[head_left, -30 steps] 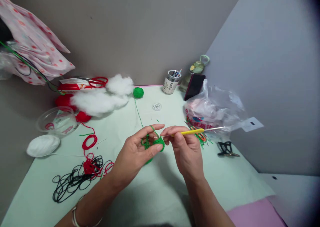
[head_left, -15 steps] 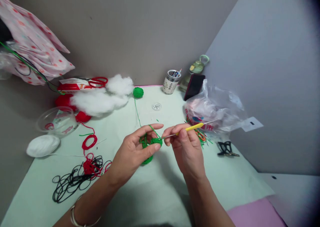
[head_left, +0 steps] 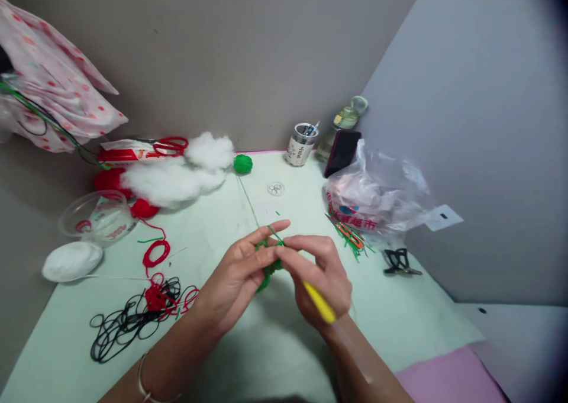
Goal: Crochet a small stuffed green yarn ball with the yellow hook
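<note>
My left hand (head_left: pixel 242 267) pinches a small green crochet piece (head_left: pixel 265 281), with its index finger stretched out and green yarn running over it. That strand leads back to a green yarn ball (head_left: pixel 243 164) at the far side of the table. In my right hand (head_left: pixel 317 270) is a crochet hook with a yellow handle (head_left: pixel 318 302), slanting down toward my wrist. Fingertips of both hands meet at the green piece. The hook's tip is hidden behind my fingers.
Left lie white stuffing (head_left: pixel 173 181), a white yarn ball (head_left: pixel 72 261), a clear plastic bowl (head_left: pixel 97 216), tangled black cord (head_left: pixel 115 326) and red crochet work (head_left: pixel 156 296). Right are a plastic bag (head_left: pixel 377 190), orange snips (head_left: pixel 350 235), a black hair clip (head_left: pixel 399 262) and a phone (head_left: pixel 341 152).
My right hand has moved left and turned over, closing in on the green piece. The hook's yellow handle swung from pointing up-right to pointing down-right. The view has shifted slightly.
</note>
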